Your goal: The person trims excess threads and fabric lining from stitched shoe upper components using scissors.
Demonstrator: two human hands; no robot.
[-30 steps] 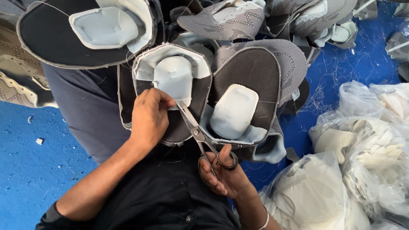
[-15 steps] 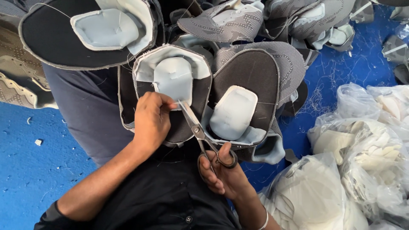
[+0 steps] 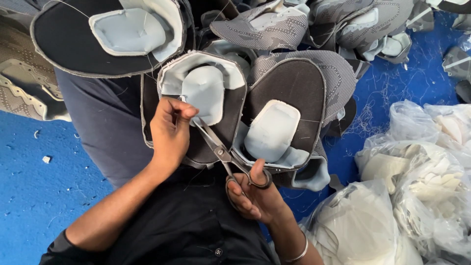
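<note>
Holding the dark shoe piece (image 3: 196, 105) steady on the lap, the left hand (image 3: 169, 130) keeps its fingers pinched together on the edge while the right hand (image 3: 252, 196), fingers wrapped through the scissors (image 3: 223, 154), should snip slowly and close, away from skin.

Clear plastic bags (image 3: 417, 196), crumpled, filled with white pieces, heaped on blue floor (image 3: 29, 196), well right of right-hand fingers (image 3: 243, 203). No labels, signs, screens.
</note>
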